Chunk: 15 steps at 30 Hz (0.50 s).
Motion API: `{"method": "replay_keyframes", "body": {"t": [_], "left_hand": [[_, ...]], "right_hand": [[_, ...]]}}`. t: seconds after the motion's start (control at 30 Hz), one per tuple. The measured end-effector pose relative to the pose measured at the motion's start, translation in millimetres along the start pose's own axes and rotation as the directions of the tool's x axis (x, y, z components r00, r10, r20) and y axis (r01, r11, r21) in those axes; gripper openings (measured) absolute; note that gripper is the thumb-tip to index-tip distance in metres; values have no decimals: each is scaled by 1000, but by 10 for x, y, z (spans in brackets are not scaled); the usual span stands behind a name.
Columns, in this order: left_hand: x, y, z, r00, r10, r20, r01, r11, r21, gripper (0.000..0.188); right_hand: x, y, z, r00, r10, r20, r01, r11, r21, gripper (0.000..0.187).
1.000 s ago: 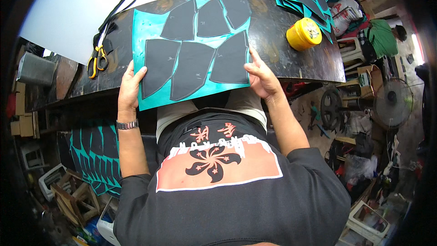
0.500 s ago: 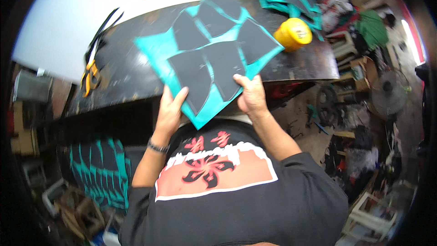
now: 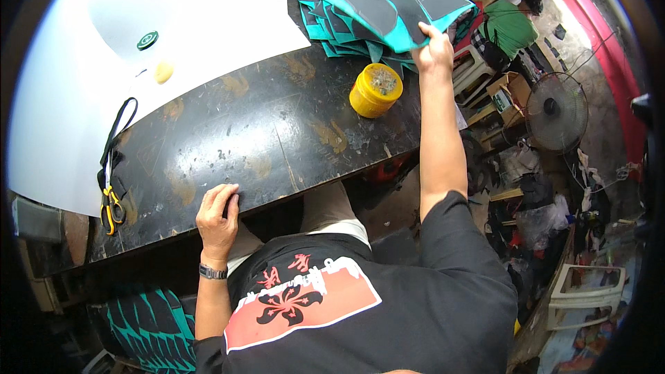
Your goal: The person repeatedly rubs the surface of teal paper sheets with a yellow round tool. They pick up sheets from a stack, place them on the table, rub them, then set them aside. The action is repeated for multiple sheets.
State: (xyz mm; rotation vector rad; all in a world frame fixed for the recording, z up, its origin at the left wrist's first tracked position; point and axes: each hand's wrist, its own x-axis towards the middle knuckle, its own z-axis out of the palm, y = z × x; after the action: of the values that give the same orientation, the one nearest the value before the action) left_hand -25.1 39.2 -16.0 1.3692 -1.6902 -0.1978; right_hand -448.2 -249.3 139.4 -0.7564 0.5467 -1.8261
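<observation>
My right hand (image 3: 436, 53) grips the near corner of a teal sheet (image 3: 400, 43) with dark grey cut-out panels on it. The sheet is held over a pile of similar teal and grey sheets (image 3: 332, 33) at the table's far right; whether it touches the pile is hard to tell. On the table's front edge rests my left hand (image 3: 219, 218), fingers loosely bent and holding nothing. Just left of the held sheet's near corner stands a yellow tub (image 3: 375, 93) with a speckled grey top.
Orange-handled scissors (image 3: 111, 211) lie at the left of the black table (image 3: 235, 138). White sheeting (image 3: 228, 21) covers its far side, with a green round lid (image 3: 147, 40) on it. More teal pieces (image 3: 152, 325) are low at left. A fan (image 3: 557, 111) and a person in green (image 3: 511, 28) are at right.
My right hand has carried the teal sheet up and right to the pile. My left hand has let go of it and now rests on the table edge. The view has shifted.
</observation>
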Motion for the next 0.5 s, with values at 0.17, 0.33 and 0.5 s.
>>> {"method": "replay_keyframes", "body": {"t": [0.17, 0.33, 0.5], "left_hand": [[-10, 2, 24, 999, -34, -9, 34, 999, 30, 21], [0, 6, 11, 999, -36, -18, 37, 998, 49, 21], [22, -30, 55, 999, 21, -24, -19, 996, 83, 19]], "right_hand": [[782, 284, -484, 917, 322, -237, -394, 826, -403, 55], [429, 463, -160, 881, -456, -128, 120, 477, -871, 104], [-491, -657, 1169, 672, -341, 657, 429, 903, 30, 27]]}}
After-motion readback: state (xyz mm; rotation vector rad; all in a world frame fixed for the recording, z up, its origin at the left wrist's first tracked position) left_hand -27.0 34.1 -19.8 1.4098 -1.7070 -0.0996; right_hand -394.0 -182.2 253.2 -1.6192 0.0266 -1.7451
